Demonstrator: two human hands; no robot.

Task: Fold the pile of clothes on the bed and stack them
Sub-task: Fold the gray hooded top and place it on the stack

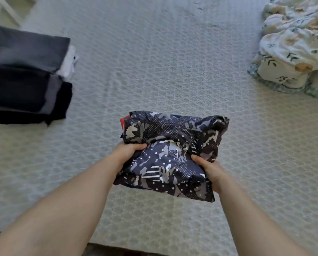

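A folded navy camouflage garment (171, 152) with grey and white patches is held over the middle of the bed, a red edge showing at its upper left. My left hand (126, 151) grips its left side with the thumb on top. My right hand (210, 170) grips its right side, fingers underneath. At the left lie two stacks of folded clothes: a grey one (30, 48) with white fabric beneath, and a black one (25, 93) nearer to me.
The bed (154, 61) has a pale grey quilted cover. A crumpled cream blanket with a green leaf print (294, 45) is heaped at the right. The bed's near edge runs along the bottom of the view, and a strip of floor shows at the top left.
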